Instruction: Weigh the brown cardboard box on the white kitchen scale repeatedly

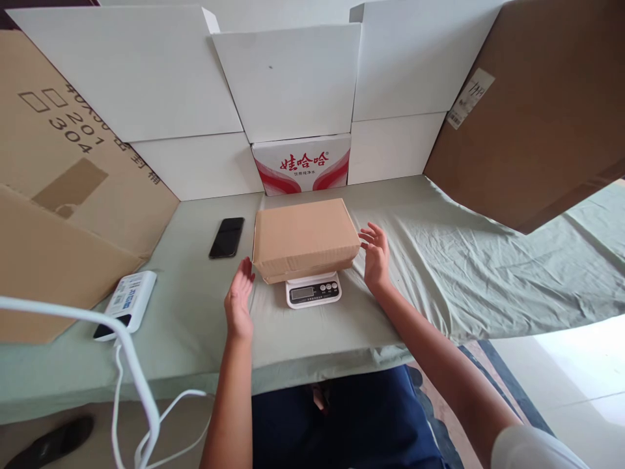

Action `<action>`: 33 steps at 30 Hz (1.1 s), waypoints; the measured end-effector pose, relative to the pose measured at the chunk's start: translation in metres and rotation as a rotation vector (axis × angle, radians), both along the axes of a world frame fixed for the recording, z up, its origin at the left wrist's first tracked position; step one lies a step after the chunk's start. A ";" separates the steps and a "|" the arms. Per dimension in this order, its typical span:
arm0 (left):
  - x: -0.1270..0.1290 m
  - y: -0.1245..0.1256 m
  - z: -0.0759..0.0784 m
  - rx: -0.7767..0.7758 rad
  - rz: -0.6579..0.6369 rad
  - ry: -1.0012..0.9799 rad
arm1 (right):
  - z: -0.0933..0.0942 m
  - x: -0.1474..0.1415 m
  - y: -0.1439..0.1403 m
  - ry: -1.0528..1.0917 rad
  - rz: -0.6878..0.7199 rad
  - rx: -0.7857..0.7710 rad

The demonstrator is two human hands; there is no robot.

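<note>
Left hand (pixel 239 299) open, palm turned inward, just beside the near left corner of the cardboard box (pixel 305 239), apart from it or barely off it. Right hand (pixel 375 256) open too, fingers spread, at the box's right end, fingertips touching or nearly so; hard to tell which. Box closed, lying flat between both hands on the small white scale (pixel 313 290), overhanging it on every side but the front, where display and buttons show. Placing on the scale looks done; reading on the display too small to make out, so weighing judged under way, with neither hand gripping.

Left of the left hand, on the green-clothed worktop (pixel 195 312): a black phone (pixel 227 237) lying flat, and nearer the edge a white power bank (pixel 127 303) with white cable (pixel 122 365) trailing down. Beyond the box, a red-and-white printed carton (pixel 303 166) against a wall of white cardboard sheets (pixel 288 81). Brown cardboard panels (pixel 532 111) leaning in well to the right of the right hand, and more to the far left. Nothing between hands and box.
</note>
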State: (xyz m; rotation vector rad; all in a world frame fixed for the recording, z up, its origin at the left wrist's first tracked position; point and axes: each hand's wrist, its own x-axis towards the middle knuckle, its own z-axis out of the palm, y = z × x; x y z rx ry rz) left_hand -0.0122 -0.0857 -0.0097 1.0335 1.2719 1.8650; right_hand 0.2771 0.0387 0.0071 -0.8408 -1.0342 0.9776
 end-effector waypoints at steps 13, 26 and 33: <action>-0.001 0.004 -0.005 -0.019 0.026 -0.033 | 0.002 -0.002 -0.001 -0.002 0.029 -0.023; -0.001 0.004 -0.006 -0.010 0.025 -0.022 | 0.002 -0.003 -0.001 -0.039 0.076 -0.013; -0.002 0.004 -0.007 -0.012 0.014 -0.010 | 0.005 -0.003 -0.002 -0.039 0.074 -0.012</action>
